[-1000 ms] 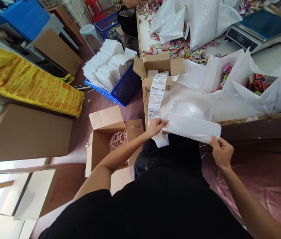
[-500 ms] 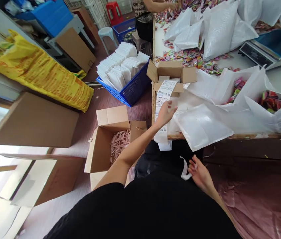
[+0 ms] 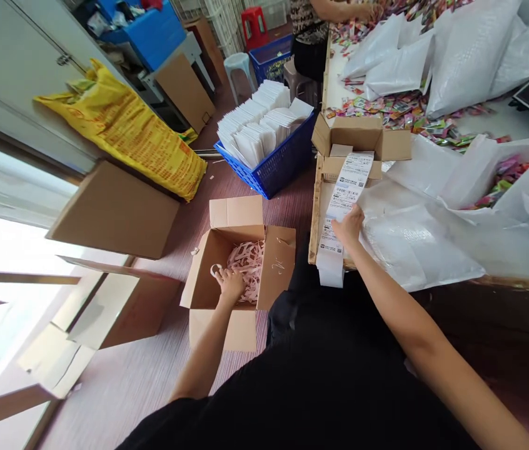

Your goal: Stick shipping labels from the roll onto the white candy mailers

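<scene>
My left hand (image 3: 231, 285) is over the open cardboard box (image 3: 197, 275) on the floor, with a curled backing strip (image 3: 216, 270) at its fingertips. Pale pink paper strips (image 3: 248, 265) lie heaped inside that box. On the table corner, my right hand (image 3: 349, 226) has its thumb and fingers on a long band of printed shipping labels (image 3: 339, 199). The band comes out of a small open carton (image 3: 356, 132) and hangs over the table edge. A filled white mailer bag (image 3: 426, 247) lies flat just right of my right hand.
A blue basket (image 3: 287, 159) of stacked white envelopes stands left of the table (image 3: 315, 240). Open white bags with colourful packets (image 3: 508, 178), and fuller bags (image 3: 468, 56), cover the right side. A yellow sack (image 3: 137, 134) leans at left. Another person's arm (image 3: 339, 10) reaches over the far end.
My left hand has gone from the labels down to the floor box, now with the curled strip. My right hand has risen from my lap to the labels. The bag lies farther onto the table.
</scene>
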Available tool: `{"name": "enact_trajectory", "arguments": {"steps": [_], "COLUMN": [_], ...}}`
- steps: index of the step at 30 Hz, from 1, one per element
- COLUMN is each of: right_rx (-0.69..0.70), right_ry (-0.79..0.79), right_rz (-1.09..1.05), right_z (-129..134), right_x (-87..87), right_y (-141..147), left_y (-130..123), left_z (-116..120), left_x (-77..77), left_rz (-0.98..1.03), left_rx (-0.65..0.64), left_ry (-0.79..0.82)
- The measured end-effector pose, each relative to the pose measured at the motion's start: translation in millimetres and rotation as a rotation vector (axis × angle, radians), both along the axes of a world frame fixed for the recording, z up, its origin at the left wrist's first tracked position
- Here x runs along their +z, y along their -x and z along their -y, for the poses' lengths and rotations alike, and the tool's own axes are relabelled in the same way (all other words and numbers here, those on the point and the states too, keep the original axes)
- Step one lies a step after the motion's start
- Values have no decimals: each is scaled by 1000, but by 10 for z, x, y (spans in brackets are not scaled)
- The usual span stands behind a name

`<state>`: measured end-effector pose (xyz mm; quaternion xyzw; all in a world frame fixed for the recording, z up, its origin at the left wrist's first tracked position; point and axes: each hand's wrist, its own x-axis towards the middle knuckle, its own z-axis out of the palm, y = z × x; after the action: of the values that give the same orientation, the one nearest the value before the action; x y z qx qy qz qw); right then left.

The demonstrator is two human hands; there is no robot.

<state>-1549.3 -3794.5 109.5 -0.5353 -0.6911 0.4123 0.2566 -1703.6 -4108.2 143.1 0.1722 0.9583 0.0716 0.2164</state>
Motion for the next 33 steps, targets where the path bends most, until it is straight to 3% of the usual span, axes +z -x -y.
{"name": "enact_trajectory", "arguments": {"steps": [2, 4, 7, 9, 11, 15, 19, 21, 25, 30, 33], "right_rx": [21, 41, 134, 176, 192, 280, 376, 433, 368, 442, 438], "right_ry": [-18, 2, 4, 10, -3, -208, -434, -492, -537, -381, -378], "right_rz": [-58, -235, -563, -685, -697, -413, -227, -198, -189, -300, -290], "right_z": [-21, 42, 200, 282, 330, 422, 597, 668, 665, 543, 568], "right_x": [-52, -18, 188, 399, 615, 872, 865, 854, 896, 817, 762], "right_y": [5, -71, -275, -455, -666, -1102, -1376, -1459, -1578, -1509, -1405], "left_y": [18, -111, -407, -615, -815, -1078, -1134, -1134, -1130, -1262, -1373], "left_z": [31, -209, -926, -1423, -1779, -2007, -2037, -2080, -2142, -2094, -2054], "left_x": [-26, -17, 81, 196, 329, 545, 573, 540, 537, 678, 694], "left_rz": [49, 103, 150, 316, 561, 911, 1465, 1604, 1502, 1552, 1560], "left_rx": [-23, -74, -179, -291, -324, -185, 34, 154, 378, 363, 383], "left_ry": [-90, -353, -876, -1049, -1117, -1128, -843, -749, -821, -813, -843]}}
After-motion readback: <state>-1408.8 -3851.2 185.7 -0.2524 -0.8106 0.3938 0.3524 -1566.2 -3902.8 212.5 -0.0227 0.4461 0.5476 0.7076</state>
